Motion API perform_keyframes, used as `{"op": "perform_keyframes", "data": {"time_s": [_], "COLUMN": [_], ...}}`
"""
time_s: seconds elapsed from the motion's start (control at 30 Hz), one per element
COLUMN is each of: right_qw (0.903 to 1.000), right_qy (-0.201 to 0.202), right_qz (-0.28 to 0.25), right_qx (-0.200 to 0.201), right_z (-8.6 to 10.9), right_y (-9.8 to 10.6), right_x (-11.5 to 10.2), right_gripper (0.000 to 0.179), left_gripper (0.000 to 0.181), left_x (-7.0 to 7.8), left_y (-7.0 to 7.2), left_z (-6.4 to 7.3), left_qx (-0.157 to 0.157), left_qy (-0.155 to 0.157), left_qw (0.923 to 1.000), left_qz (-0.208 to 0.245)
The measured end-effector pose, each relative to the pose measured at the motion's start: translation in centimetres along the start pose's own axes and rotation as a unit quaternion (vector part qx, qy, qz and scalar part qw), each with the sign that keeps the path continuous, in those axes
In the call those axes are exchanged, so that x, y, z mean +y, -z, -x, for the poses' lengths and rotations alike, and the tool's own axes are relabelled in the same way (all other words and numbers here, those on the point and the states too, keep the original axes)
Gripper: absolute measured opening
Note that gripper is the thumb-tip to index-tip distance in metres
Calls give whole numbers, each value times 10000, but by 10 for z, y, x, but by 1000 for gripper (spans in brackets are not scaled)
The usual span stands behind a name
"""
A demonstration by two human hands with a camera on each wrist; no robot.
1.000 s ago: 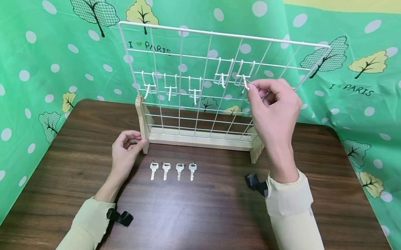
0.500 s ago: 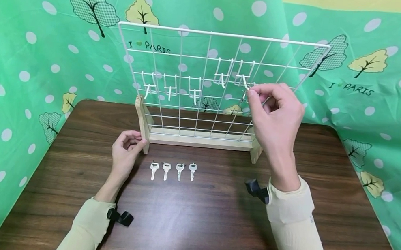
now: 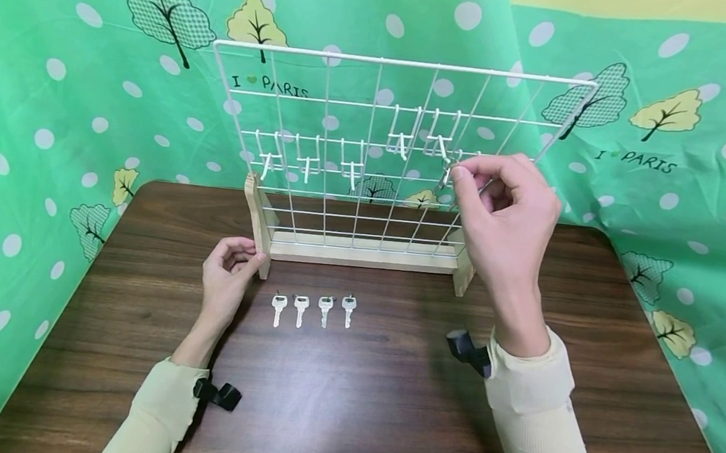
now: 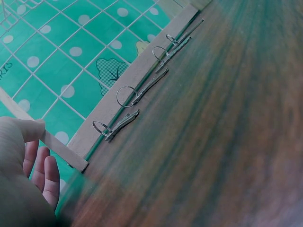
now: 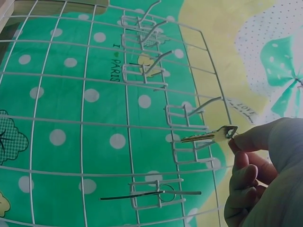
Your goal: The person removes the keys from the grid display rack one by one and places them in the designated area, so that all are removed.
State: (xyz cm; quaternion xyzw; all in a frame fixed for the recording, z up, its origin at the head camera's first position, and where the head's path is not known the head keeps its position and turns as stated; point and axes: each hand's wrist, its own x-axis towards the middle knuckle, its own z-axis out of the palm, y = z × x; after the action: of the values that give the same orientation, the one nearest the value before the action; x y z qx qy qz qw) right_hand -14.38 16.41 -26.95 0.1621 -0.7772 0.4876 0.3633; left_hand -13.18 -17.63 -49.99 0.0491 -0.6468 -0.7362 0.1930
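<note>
In the head view, a key (image 3: 445, 178) is pinched by the thumb and forefinger of the right hand (image 3: 511, 220), right of the frame's centre, just beside the tip of a white hook (image 3: 438, 146); whether it is looped over that tip cannot be told. The hook is hung on a white wire grid (image 3: 380, 60). Left of centre, a wooden leg (image 3: 258, 215) is gripped by the left hand (image 3: 227, 271). Four keys (image 3: 300, 311) are laid in a row on the brown table (image 3: 328, 429). On the green cloth (image 3: 419, 4), "I PARIS", with a heart after the "I", can be read at upper left and at right; "ARIS" is shown at the left edge.

In the left wrist view, the leg is held at lower left, thumb against it. Each laid-out key is fitted with a ring (image 4: 117, 97).

In the right wrist view, the key is held by its head at right, its blade pointed left. "I PARIS" is seen sideways at upper centre; lettering at right is too blurred to be read.
</note>
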Motion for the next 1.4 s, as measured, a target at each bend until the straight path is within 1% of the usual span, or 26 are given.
{"op": "perform_keyframes", "data": {"time_s": [0.3, 0.47, 0.57, 0.77, 0.97, 1.0, 1.07, 1.23, 1.4], "right_qw": [9998, 9995, 9988, 9925, 9873, 9864, 9855, 9858, 9847], "right_qy": [51, 93, 93, -194, -533, -620, -663, -602, -689], "right_qz": [123, 79, -146, -826, -1025, -1037, -999, -720, -549], "right_qx": [-161, -287, -455, -875, -1088, -1115, -1198, -1392, -1502], "right_z": [7, 13, 17, 28, 39, 41, 43, 51, 57], "right_y": [3, 3, 3, -3, -6, -6, -6, -6, -6], "right_x": [-1, -1, 0, 1, 6, 7, 9, 17, 23], "right_gripper": [8, 4, 3, 10, 8, 9, 10, 13, 6], "left_gripper": [30, 30, 30, 30, 30, 30, 30, 30, 31], "left_x": [0, 0, 0, 0, 0, 0, 0, 1, 0], "left_y": [0, 0, 0, 1, 1, 0, 0, -1, 0], "left_z": [0, 0, 0, 0, 0, 0, 0, 0, -1], "left_qx": [9, -2, -13, 2, 4, 2, 9, 6, 3], "left_qy": [-46, -69, -70, -71, -55, -48, -35, -29, -31], "left_qw": [10000, 10000, 10000, 10000, 10000, 10000, 10000, 10000, 10000], "left_qz": [20, -12, -22, -10, -39, -46, -30, 19, 2]}}
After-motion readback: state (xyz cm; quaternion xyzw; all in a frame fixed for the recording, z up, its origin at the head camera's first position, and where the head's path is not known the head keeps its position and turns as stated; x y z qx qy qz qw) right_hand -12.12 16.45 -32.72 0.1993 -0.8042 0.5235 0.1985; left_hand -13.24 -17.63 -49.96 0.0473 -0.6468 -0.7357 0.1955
